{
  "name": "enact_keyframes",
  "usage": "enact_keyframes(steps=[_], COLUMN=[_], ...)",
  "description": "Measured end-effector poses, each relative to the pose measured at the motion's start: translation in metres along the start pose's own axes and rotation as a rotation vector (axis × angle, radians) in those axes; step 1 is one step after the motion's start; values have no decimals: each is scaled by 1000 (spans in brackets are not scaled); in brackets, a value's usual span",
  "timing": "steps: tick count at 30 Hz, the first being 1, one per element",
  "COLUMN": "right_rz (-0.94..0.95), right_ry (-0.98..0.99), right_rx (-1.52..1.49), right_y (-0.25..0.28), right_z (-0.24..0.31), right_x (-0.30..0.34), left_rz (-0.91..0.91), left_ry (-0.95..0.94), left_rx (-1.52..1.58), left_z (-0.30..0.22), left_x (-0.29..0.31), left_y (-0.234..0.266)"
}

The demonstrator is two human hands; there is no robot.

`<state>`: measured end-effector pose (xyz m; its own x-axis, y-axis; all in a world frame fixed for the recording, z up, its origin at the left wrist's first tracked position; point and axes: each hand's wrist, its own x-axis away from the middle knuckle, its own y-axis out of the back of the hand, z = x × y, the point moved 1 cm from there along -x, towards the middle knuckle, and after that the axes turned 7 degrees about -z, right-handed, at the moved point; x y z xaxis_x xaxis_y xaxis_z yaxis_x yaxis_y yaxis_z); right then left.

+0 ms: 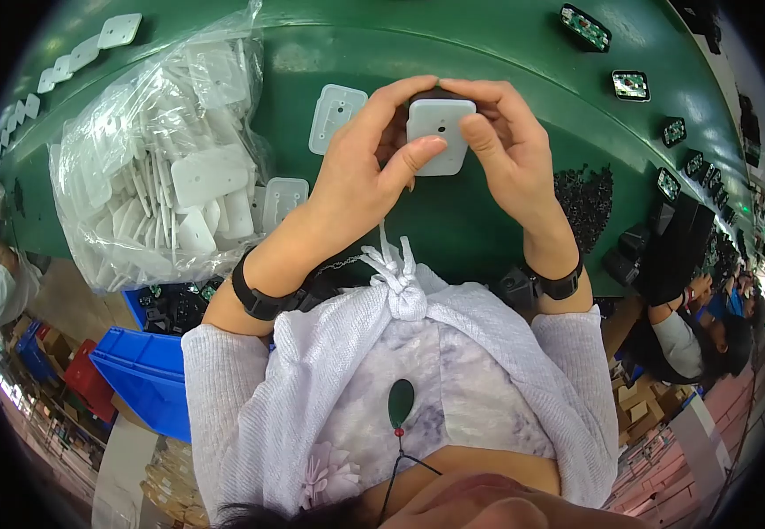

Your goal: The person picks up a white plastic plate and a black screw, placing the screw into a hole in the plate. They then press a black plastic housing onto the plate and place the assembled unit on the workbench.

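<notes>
Both my hands are raised over the green bench, wrapped round one small device. A white plastic cover (pixel 440 152) with rounded corners and a dark hole faces up on it. A black housing (pixel 436 93) shows behind its far edge. My left hand (pixel 358 167) grips the left side, its thumb lying on the cover. On the right side, my right hand (pixel 518 157) has its fingers curled behind and its thumb at the cover's edge. Close to my left hand lies a loose white cover (pixel 338 119), and a second white cover (pixel 284 203) rests by my left forearm.
A clear plastic bag (pixel 91 163) heaped with white covers fills the bench's left. Small black parts (pixel 583 207) lie in a pile at right. Black housings with green circuit boards (pixel 631 85) line the far right. A blue bin (pixel 140 375) stands lower left; another person (pixel 678 344) sits right.
</notes>
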<state>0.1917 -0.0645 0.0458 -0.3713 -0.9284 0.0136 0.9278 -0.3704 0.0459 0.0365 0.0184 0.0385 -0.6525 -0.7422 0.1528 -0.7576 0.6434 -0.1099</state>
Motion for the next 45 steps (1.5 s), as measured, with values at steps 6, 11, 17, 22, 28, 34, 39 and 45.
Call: enact_keyframes(steps=[6, 11, 17, 22, 28, 34, 39, 45], right_rz=[-8, -32, -64, -28, -12, -75, -165, 151], right_ry=[-43, 25, -25, -133, -92, -15, 119, 22], right_rx=[95, 202, 44, -130, -32, 93, 451, 566], right_y=[1, -4, -2, -3, -5, 6, 58, 95], right_z=[8, 6, 0, 1, 3, 5, 11, -13], right_x=[1, 4, 7, 9, 10, -5, -72, -148], left_rz=[18, 12, 37, 88, 98, -41, -327, -148], left_ry=[42, -73, 37, 169, 117, -257, -547, -462], left_rx=[7, -43, -7, 285, 252, -302, -1140, -1321], left_z=[0, 6, -3, 8, 10, 9, 18, 9], left_x=[3, 5, 7, 4, 7, 5, 0, 2], left_y=[-4, -4, -5, -2, -3, 7, 41, 36])
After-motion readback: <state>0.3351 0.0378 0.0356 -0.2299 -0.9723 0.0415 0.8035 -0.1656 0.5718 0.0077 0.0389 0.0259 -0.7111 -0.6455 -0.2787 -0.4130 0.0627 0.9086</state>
